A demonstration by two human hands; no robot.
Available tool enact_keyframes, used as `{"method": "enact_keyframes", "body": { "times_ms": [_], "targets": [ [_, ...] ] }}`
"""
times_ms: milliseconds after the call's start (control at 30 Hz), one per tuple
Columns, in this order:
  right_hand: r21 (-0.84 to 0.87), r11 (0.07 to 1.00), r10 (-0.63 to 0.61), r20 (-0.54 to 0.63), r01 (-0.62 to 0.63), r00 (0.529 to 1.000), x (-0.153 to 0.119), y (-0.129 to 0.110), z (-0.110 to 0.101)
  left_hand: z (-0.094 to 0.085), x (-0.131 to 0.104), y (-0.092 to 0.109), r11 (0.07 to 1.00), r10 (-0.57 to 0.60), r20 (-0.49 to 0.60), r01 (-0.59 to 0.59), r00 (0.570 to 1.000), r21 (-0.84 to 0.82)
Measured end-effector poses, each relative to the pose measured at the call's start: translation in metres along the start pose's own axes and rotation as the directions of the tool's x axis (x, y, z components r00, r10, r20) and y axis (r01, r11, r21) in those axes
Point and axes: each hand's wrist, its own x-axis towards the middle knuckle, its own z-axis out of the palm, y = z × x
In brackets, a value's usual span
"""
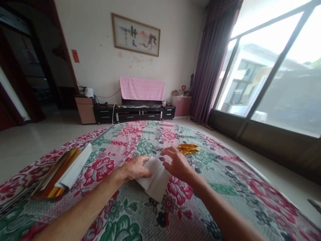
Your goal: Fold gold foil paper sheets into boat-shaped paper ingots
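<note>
A white sheet of paper, with a crease running across it, lies on the flowered tablecloth in front of me. My left hand grips its left side, the thumb flat on top. Close to the paper's right edge is my right hand. Its fingers are curved and apart from the thumb, with a gap between them. Beyond the right hand rest two folded gold foil pieces, pointed at the ends and lying side by side. The underside of the paper is hidden.
A stack of gold and white sheets, curled up at the sides, sits at the left of the round table. The floral tablecloth covers the tabletop. Further off stand a low black cabinet, a pink cloth-draped screen and a large window.
</note>
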Motion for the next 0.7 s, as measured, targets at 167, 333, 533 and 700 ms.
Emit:
{"method": "enact_keyframes", "body": {
  "times_ms": [167,333,533,700],
  "targets": [
    [-0.031,0.977,-0.204,0.126,0.209,0.971,-0.004,-0.009,0.008,0.001,0.002,0.001,0.997,0.049,0.055,-0.052,0.997,0.055],
    [-0.048,0.967,-0.238,0.163,0.249,0.958,-0.008,-0.009,0.015,-0.001,0.005,-0.003,0.938,0.116,0.004,-0.111,0.993,0.328],
    [-0.051,0.968,-0.232,0.177,0.245,0.956,-0.009,-0.009,0.018,-0.006,0.003,-0.006,0.742,0.202,-0.068,-0.107,0.977,0.662],
    [-0.067,0.968,-0.227,0.186,0.242,0.956,-0.008,-0.010,0.017,-0.004,-0.007,0.008,0.538,0.350,-0.123,-0.092,0.929,0.838]
  ]
}}
